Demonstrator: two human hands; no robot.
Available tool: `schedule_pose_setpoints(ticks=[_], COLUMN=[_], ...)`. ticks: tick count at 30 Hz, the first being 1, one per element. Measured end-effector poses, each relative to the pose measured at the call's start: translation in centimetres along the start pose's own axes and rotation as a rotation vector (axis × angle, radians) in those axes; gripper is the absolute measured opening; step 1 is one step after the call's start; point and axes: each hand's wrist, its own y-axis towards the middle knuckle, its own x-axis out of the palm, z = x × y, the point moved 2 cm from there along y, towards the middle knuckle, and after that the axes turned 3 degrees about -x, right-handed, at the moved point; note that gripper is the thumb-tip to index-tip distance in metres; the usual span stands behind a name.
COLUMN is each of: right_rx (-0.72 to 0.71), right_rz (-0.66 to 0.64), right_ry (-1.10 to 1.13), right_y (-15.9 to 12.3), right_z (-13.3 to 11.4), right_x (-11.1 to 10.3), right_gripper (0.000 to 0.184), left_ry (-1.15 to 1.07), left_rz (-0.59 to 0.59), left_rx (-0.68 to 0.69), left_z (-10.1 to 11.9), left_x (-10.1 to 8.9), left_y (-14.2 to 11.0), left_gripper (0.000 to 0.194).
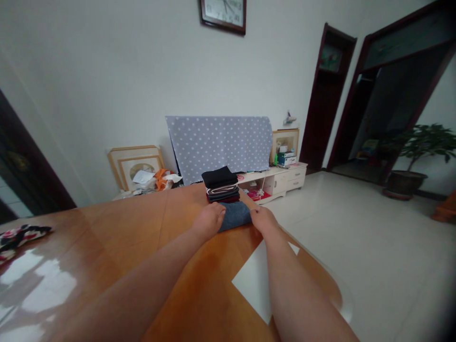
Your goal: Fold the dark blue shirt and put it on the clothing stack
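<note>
A folded blue-grey cloth lies near the far edge of the glossy wooden table. My left hand rests on its left edge, fingers curled down over it. My right hand presses its right edge, fingers bent and partly hidden. Just behind the cloth stands a stack of folded garments, black on top with striped and dark red layers below.
A patterned red, black and white cloth lies at the table's left edge. Beyond the table are a low white cabinet, a dotted grey cover, framed pictures, dark doorways and a potted plant on the tiled floor.
</note>
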Motion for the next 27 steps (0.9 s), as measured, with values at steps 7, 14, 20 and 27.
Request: schedule_pose_setpoints(ticks=[7,14,20,27], right_rx=[0.059,0.091,0.103,-0.071], right_rz=[-0.036,-0.056,-0.044,-0.033], right_ry=[0.037,0.042,0.045,-0.028], right_y=[-0.5,-0.5,-0.5,-0.3], right_z=[-0.6,-0.5,-0.7,-2.0], right_x=[0.3,0.3,-0.3,0.3], right_gripper=[0.051,0.050,0.050,0.050], left_ry=[0.120,0.120,0.115,0.127], left_rz=[-0.150,-0.299,-0.297,-0.252], left_rx=[0.120,0.000,0.002,0.004], left_z=[0.2,-0.4,-0.3,-0.4], left_x=[5.6,7.8,7.9,8.3], left_y=[4.4,4.2,4.2,4.0], left_gripper=[0.048,0.064,0.067,0.066])
